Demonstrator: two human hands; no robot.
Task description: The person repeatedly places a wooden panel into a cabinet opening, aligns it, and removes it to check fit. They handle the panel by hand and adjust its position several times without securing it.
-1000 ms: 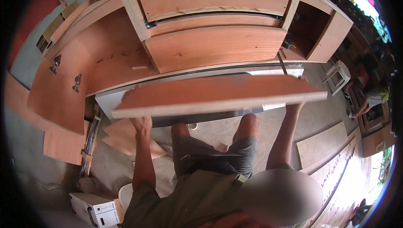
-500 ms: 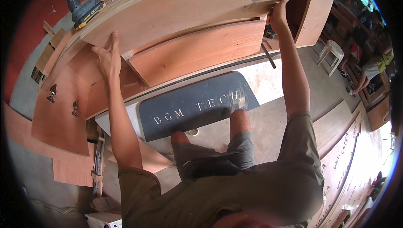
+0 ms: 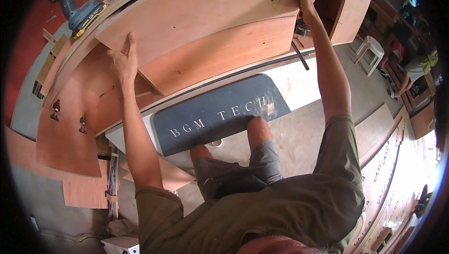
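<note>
Both my hands support a long plywood panel (image 3: 201, 15) at the front of a wooden cabinet. My left hand (image 3: 124, 62) grips the panel's left end, thumb up on its outer face and the other fingers partly hidden. At the right end my right hand (image 3: 307, 3) holds the edge, thumb on top. The panel leans out of the opening, and a dark gap shows along its upper edge. Just below it sits a reddish plywood front (image 3: 224, 52), partly covered by the panel. A dark rod (image 3: 300, 55) sticks out under my right forearm.
A yellow and black cordless drill (image 3: 77, 10) stands on the cabinet top. A hinged door (image 3: 70, 137) hangs open at the left. Beneath the cabinet lies a dark lettered board (image 3: 220, 118), by my knees. At the right are a white stool (image 3: 369, 52) and another person (image 3: 416, 73).
The panel has come outward and down, now overlapping the front beneath it. A gap has opened along its top edge. Both hands keep their hold and move with it.
</note>
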